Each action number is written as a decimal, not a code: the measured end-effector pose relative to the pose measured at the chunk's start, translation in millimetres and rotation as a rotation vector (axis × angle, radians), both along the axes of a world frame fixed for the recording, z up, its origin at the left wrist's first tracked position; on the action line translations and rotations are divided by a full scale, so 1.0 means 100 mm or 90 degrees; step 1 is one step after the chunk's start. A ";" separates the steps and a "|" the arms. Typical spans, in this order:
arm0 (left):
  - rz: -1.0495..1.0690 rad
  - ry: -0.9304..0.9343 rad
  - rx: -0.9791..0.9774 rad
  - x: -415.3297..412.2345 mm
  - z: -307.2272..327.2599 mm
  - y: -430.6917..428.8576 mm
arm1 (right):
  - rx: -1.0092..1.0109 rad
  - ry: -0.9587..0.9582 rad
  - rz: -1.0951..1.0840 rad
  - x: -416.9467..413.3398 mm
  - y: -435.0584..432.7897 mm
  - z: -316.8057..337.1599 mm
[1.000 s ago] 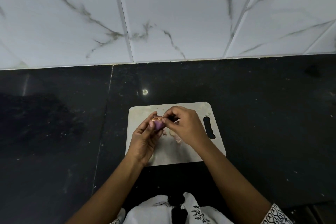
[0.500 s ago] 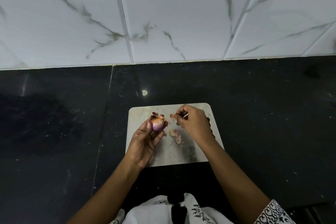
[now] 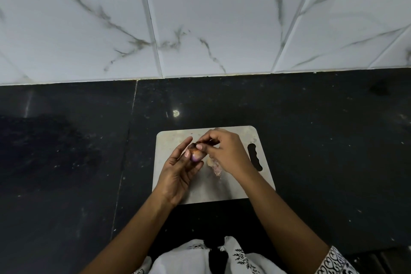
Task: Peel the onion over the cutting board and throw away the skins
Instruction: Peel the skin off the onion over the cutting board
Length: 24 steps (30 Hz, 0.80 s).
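Small purple onion (image 3: 196, 155) above pale cutting board (image 3: 235, 187), gripped by left hand (image 3: 178, 173) fingers, right hand (image 3: 226, 153) fingertips pinching brown skin flap (image 3: 200, 143) at onion top, loose skins (image 3: 215, 168) on board, black counter (image 3: 322, 140).

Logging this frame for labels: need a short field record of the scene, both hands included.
left hand: holds the onion above the cutting board
right hand: pinches a skin flap at the onion's top
onion state: partly peeled, purple flesh showing
loose skins: on the board, beside the right hand
surface: black counter
background: marbled tile wall
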<state>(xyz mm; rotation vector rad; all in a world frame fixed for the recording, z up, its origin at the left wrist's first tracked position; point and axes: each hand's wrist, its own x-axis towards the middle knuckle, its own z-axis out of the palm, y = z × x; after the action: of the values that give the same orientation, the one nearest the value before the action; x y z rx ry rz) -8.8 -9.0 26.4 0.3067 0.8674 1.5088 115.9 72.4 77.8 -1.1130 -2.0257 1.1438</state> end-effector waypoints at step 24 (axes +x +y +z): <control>0.020 -0.192 -0.029 0.01 0.02 0.01 | 0.087 -0.001 -0.122 0.03 0.08 -0.13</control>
<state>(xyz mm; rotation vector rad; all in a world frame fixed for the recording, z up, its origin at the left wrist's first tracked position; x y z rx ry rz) -7.6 -7.5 28.5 0.0296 0.6662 1.5147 118.8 80.6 64.4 -1.2080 -1.9193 0.8967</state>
